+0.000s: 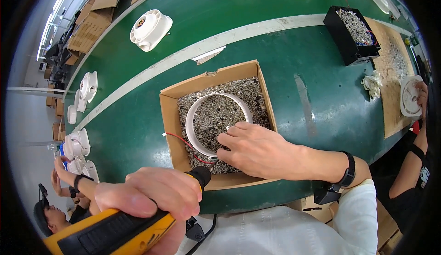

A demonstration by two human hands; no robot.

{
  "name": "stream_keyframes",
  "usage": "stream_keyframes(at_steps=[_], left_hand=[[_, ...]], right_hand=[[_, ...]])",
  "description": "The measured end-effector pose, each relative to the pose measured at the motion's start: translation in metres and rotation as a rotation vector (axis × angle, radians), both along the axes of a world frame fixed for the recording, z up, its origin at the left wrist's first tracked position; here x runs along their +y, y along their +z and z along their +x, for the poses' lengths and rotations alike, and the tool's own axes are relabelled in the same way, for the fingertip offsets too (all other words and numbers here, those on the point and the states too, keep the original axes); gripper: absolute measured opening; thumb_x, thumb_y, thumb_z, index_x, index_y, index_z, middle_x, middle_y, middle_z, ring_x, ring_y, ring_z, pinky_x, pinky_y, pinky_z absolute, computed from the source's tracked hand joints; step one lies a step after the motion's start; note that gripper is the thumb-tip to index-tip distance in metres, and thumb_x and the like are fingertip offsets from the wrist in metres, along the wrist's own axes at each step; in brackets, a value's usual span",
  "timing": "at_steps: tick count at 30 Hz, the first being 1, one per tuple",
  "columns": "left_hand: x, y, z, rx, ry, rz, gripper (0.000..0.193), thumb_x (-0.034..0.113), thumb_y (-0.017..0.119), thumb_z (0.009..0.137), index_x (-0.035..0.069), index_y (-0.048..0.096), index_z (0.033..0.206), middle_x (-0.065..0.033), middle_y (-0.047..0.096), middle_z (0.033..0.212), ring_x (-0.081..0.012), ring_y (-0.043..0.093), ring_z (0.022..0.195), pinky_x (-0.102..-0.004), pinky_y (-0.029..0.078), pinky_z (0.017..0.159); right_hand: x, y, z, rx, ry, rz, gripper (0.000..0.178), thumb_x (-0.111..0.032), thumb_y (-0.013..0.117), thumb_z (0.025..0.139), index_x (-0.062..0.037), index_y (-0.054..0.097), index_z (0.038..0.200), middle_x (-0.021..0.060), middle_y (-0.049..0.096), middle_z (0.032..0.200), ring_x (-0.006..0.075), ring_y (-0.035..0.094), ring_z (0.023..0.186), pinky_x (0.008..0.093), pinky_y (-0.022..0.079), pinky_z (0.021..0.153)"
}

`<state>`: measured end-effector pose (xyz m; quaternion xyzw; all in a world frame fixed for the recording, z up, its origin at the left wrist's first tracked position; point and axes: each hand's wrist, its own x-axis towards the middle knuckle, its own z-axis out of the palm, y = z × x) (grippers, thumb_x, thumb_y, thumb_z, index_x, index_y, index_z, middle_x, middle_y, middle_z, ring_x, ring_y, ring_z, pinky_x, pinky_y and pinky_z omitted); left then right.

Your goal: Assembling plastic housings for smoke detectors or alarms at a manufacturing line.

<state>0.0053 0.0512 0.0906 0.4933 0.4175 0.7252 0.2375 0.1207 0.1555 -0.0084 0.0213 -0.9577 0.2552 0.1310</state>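
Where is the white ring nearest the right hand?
In the head view, the white ring is near the centre, over the screws in the cardboard box, with the right hand at the ring's lower right side.

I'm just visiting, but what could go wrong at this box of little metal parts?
The yellow-and-black power tool in the left hand points close to the right hand, so a slip might hurt its fingers.

The red wire runs near the tool's front end and could get snagged.

The white ring sits over loose small metal parts in the cardboard box, which may shift and let it tilt.
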Motion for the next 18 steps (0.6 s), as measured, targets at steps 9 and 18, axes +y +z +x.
stream_keyframes(at_steps=[9,18], left_hand=[[0.000,0.004,-0.001,0.039,-0.027,-0.021,0.061,0.055,0.062,0.079,0.003,0.035,0.098,-0.0084,0.051,0.060,-0.0164,0.047,0.040,-0.0276,0.042,0.038],[-0.023,0.013,-0.019,0.047,0.140,0.059,0.061,0.054,0.061,0.081,0.007,0.032,0.107,-0.0069,0.046,0.060,-0.0156,0.046,0.041,-0.0236,0.039,0.041]], right_hand=[[0.000,0.000,0.002,0.013,-0.005,0.026,0.008,-0.014,0.053,0.077,-0.0080,0.057,0.078,0.0056,0.049,0.082,0.0189,0.052,0.082,0.0305,0.042,0.075],[0.001,0.001,-0.001,-0.023,0.010,0.044,0.009,-0.015,0.056,0.077,-0.0070,0.055,0.080,0.0058,0.050,0.081,0.0189,0.054,0.079,0.0318,0.043,0.072]])
